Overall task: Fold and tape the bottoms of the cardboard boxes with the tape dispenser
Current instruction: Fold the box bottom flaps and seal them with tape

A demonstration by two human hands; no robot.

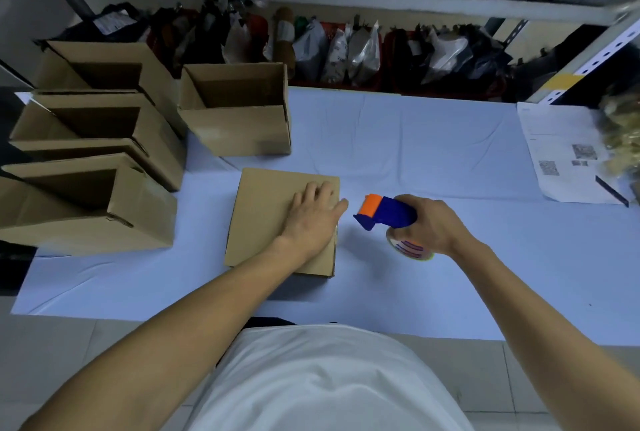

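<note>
A brown cardboard box (266, 212) stands on the white table (433, 153) in front of me, its folded flaps facing up. My left hand (313, 217) lies flat on the right part of those flaps, fingers straight. My right hand (427, 222) grips the handle of a blue and orange tape dispenser (382, 212), held just right of the box and apart from it. Its orange roller points toward the box. A tape roll (410, 250) shows under my right hand.
Several open cardboard boxes stand at the left: one (239, 112) behind the box I hold down, others (90, 167) stacked along the table's left edge. Printed sheets (561, 153) lie at the far right. Shelves with bagged goods (346, 49) run along the back.
</note>
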